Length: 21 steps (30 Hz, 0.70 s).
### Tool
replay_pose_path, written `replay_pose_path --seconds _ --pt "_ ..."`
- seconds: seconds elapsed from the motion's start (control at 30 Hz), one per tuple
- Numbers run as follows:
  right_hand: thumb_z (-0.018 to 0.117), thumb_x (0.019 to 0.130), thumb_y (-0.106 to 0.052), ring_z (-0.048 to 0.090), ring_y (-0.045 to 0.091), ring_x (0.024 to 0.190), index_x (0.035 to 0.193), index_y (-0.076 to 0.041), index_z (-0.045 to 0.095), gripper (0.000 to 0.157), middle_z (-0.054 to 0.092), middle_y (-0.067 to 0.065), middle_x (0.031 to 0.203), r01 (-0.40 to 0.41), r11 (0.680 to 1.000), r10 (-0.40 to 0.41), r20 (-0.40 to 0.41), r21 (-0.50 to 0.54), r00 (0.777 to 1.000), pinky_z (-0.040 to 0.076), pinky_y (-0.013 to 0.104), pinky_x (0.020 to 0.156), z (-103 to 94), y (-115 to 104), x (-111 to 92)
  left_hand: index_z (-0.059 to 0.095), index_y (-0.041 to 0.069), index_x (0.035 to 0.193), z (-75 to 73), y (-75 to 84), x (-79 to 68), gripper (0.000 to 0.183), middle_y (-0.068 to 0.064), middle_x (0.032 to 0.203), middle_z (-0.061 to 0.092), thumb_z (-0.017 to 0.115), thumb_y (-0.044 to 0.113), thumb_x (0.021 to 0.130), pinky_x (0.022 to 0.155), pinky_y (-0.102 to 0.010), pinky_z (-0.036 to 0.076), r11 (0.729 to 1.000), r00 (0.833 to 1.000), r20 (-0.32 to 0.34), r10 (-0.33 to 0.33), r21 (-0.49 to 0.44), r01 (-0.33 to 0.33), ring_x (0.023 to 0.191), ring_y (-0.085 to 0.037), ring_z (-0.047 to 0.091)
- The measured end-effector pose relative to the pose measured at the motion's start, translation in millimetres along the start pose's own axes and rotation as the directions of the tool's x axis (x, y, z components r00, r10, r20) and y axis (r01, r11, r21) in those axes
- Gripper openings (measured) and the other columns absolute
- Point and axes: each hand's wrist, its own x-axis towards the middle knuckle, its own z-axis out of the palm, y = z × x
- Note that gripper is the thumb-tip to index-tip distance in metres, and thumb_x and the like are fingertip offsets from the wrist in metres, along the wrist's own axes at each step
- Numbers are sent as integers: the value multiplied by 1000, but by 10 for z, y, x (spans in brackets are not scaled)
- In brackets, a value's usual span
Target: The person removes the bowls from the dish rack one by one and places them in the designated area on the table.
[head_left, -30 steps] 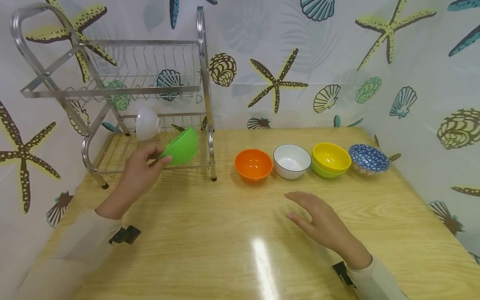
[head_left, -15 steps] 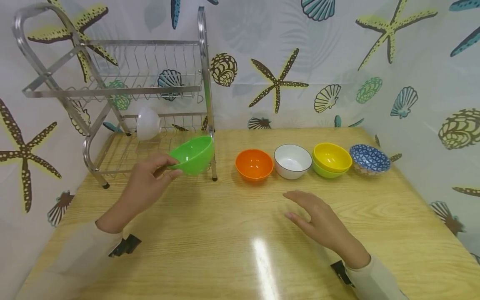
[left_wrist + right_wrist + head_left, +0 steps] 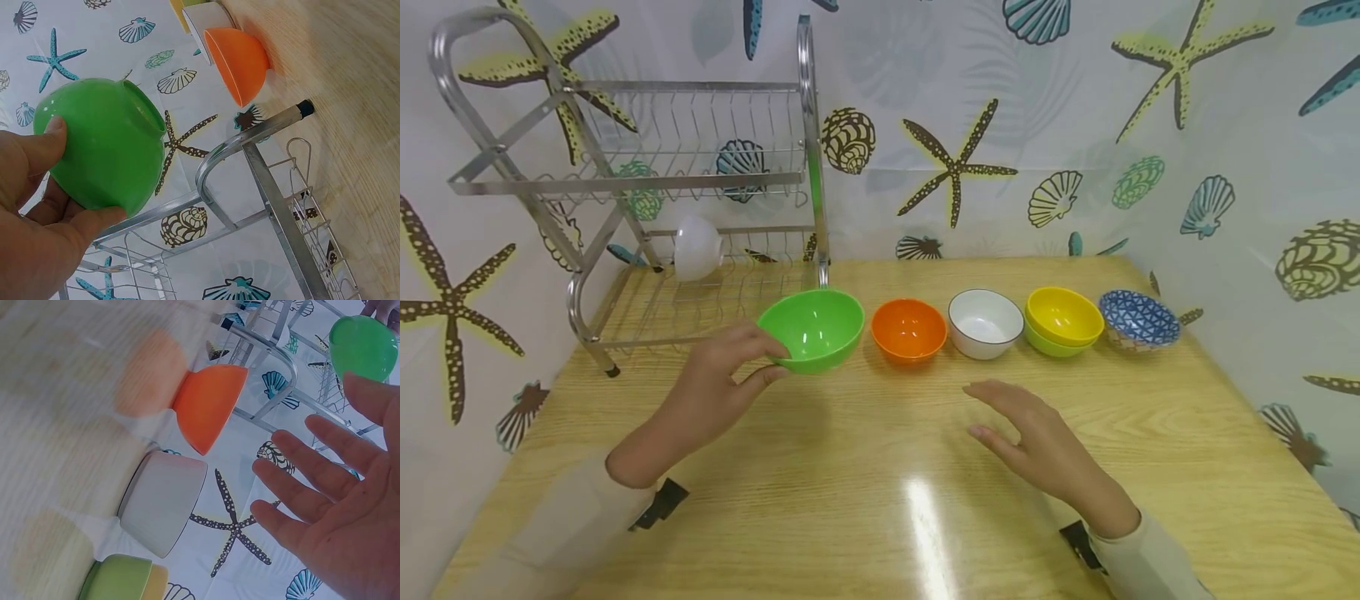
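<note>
A bright green bowl (image 3: 814,329) is pinched at its left rim by my left hand (image 3: 722,387). Tilted slightly, it hangs above the table just left of an orange bowl (image 3: 908,332). From the left wrist view, the green bowl's (image 3: 106,144) outer side faces the camera, with thumb and fingers against it. My right hand (image 3: 1045,446) hovers over the table in front of a white bowl (image 3: 985,323), holding nothing. Its fingers (image 3: 319,469) are spread and nearly straight in the right wrist view.
A two-tier metal dish rack (image 3: 647,179) stands at the left, with a white bowl (image 3: 697,248) on its side on the lower tier. Farther right are a yellow bowl (image 3: 1063,315) stacked in a light green bowl (image 3: 1056,345) and a blue-patterned bowl (image 3: 1138,318). Patterned cloth hangs behind.
My left hand has brought the green bowl out from the rack's lower tier, rightward and toward me, turning its opening more upward. The right hand has hardly moved.
</note>
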Motion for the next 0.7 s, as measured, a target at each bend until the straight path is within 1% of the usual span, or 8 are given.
replay_pose_path --seconds 0.17,0.33,0.47,0.7 --pt "67 91 -24 50 30 126 133 -11 55 45 56 9 135 14 1000 -13 -6 12 1000 41 51 104 7 -20 9 69 8 88 55 29 -18 25 -1 93 66 81 -3 69 81 -34 56 998 998 9 61 -13 -61 94 -18 63" --pt "67 91 -22 49 30 127 133 -11 55 45 56 9 135 29 999 -28 -12 32 1000 41 49 104 9 -53 24 69 7 88 128 46 -10 26 1 93 64 82 -2 68 79 -29 55 992 992 9 124 -2 -124 92 -16 60" --pt "67 91 -21 49 29 127 134 -12 54 46 56 8 136 44 998 -43 -16 44 999 41 48 104 16 -85 38 69 7 88 175 59 -12 26 1 93 64 82 -2 67 80 -30 55 989 989 13 147 3 -147 92 -16 59" --pt "70 88 -18 47 25 130 136 -14 53 51 51 5 141 100 994 -98 -63 35 993 41 45 105 10 -110 59 70 6 87 246 96 0 25 -1 92 64 82 -3 67 80 -31 56 981 982 -2 191 -16 -191 92 -18 61"
